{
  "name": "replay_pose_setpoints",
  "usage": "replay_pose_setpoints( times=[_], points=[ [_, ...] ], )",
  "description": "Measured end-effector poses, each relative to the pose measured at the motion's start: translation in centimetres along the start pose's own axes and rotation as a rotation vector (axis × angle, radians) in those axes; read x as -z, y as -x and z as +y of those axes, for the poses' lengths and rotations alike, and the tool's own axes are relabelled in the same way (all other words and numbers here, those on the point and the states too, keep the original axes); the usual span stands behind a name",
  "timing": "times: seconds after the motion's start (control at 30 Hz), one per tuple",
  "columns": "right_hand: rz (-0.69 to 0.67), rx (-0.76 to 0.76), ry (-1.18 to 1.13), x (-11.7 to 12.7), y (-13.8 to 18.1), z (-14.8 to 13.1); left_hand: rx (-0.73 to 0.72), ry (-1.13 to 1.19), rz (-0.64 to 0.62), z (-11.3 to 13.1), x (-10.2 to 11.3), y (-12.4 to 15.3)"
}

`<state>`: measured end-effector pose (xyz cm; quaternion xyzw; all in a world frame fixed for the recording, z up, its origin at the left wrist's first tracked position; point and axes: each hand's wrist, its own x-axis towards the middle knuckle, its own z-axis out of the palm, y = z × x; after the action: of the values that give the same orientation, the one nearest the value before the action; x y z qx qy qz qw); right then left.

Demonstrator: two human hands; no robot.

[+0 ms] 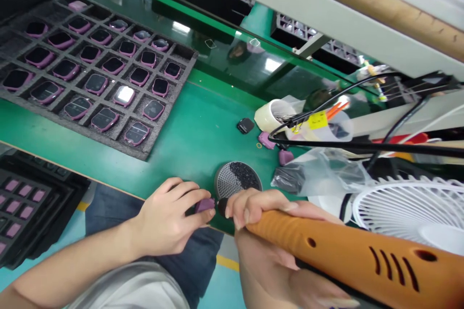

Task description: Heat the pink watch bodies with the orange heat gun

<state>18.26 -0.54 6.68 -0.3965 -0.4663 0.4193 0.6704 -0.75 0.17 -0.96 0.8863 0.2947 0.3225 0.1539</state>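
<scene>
Pinched between the fingers and thumb of my left hand (174, 217) is a small purple watch case (205, 204), partly covered by the fingers. My right hand (264, 236) is wrapped round an orange electric screwdriver (348, 251), its dark tip (222, 206) close to the watch case. Whether tip and case touch, I cannot tell. Just beyond both hands sits a round grey dish (226, 183) with a perforated surface and many tiny black pieces on its far side, probably screws.
A grey foam tray (159, 130) of purple watches lies at the left. Back right are a black watch piece (245, 126), a cream cup (267, 115), purple pieces (285, 157), a plastic bag (322, 174) and a black cable (362, 145). A white fan (409, 207) stands at right.
</scene>
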Motion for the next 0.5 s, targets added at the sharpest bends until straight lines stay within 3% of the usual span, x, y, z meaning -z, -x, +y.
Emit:
replay_pose_setpoints(
  times=[0.5],
  points=[
    [0.032,0.008,-0.12,0.4,-0.9,1.1,-0.034,0.005,-0.053,-0.1,0.4,0.2]
  ],
)
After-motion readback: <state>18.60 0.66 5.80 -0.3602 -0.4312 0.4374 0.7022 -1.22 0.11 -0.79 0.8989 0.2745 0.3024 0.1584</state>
